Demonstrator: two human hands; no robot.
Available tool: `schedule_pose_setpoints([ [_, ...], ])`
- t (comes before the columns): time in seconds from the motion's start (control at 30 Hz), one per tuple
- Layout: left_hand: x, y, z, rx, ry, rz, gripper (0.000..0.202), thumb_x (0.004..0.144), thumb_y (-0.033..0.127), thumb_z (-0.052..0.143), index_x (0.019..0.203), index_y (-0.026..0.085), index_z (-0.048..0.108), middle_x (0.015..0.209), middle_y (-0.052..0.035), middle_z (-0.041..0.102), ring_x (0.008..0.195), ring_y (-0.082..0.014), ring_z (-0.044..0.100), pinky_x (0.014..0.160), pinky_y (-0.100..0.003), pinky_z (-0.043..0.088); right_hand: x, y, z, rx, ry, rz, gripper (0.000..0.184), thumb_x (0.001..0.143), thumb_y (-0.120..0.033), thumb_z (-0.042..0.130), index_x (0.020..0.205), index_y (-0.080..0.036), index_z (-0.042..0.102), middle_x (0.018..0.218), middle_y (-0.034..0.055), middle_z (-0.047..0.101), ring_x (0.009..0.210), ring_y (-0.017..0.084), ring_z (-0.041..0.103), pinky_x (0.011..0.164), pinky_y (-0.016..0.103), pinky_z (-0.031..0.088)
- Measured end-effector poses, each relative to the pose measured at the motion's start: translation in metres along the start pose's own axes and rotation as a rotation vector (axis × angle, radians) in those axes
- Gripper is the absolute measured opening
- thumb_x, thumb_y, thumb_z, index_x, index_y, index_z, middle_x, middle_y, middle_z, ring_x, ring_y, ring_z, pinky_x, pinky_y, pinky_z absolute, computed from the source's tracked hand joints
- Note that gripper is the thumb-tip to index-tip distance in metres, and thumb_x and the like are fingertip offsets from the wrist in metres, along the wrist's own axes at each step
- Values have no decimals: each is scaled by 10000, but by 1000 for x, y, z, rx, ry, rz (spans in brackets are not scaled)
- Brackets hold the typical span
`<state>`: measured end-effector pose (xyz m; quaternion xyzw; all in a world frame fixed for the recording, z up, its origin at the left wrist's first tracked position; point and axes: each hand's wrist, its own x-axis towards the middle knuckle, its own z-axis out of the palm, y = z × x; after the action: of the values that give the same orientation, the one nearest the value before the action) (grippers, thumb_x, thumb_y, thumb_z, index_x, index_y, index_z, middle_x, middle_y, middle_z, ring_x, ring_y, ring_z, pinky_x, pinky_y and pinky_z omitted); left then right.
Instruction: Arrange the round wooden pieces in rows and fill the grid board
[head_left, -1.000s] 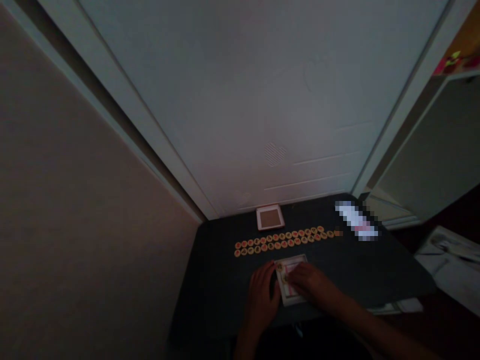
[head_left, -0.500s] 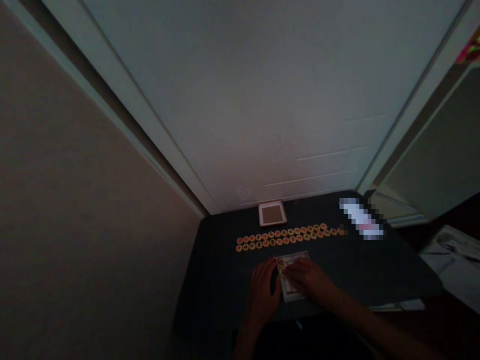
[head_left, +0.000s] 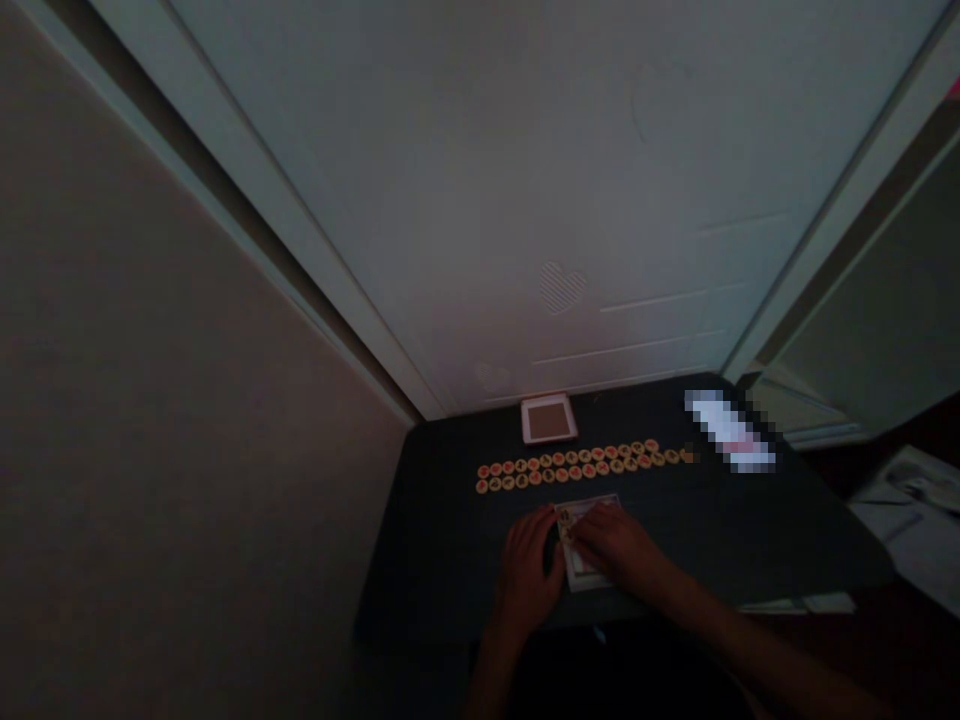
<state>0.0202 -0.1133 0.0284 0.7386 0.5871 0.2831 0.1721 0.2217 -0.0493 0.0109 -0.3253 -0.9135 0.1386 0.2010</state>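
Observation:
A small shallow box with a pale rim lies close to the front edge of the dark table, with a few round Chinese chess pieces along its left side. My left hand rests against the box's left edge, fingers curved and thumb apart. Over the box, my right hand has its fingertips drawn together at one of the pieces; the fingers partly cover it. Beyond the box, several round wooden pieces with red or dark markings form two long rows, lying flat.
At the back of the table sits a pale-rimmed square tray or lid with a brown inside, near the white panel. A blurred-out bright object lies at the right. Papers are below on the right.
The view has shifted slightly. My right fingertips stay at the pieces in the box, and my left hand keeps its place beside it. The rows look unchanged.

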Motion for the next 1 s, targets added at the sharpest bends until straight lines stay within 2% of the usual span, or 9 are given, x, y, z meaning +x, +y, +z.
schedule_pose_setpoints([
  [0.3,0,2,0,8,-1,1,460,967,198,480,1422,263,502,1451,-72,560,1350,-250,506,1142,-526,400,1,1,6,3,40,30,76,956,-229,595,962,-202,666,947,66,698,922,242,641,858,375,494],
  [0.5,1,3,0,7,12,-2,469,963,208,493,1429,260,493,1428,-75,580,1330,-254,523,1131,-525,413,1,-4,0,65,59,50,96,959,-248,589,1003,-201,660,988,83,695,963,244,639,888,376,495],
  [0.67,0,2,0,8,5,-2,455,974,235,494,1428,253,488,1440,-75,570,1343,-250,508,1141,-518,402,3,-5,-5,101,34,57,102,962,-261,584,1000,-197,654,983,85,689,962,237,641,880,362,508],
  [1.0,-1,0,1,4,17,-10,465,980,231,481,1444,250,463,1449,-81,559,1340,-252,511,1126,-511,415,4,-3,-2,130,8,54,107,962,-246,571,1027,-199,643,1019,79,692,994,235,640,906,367,510],
])
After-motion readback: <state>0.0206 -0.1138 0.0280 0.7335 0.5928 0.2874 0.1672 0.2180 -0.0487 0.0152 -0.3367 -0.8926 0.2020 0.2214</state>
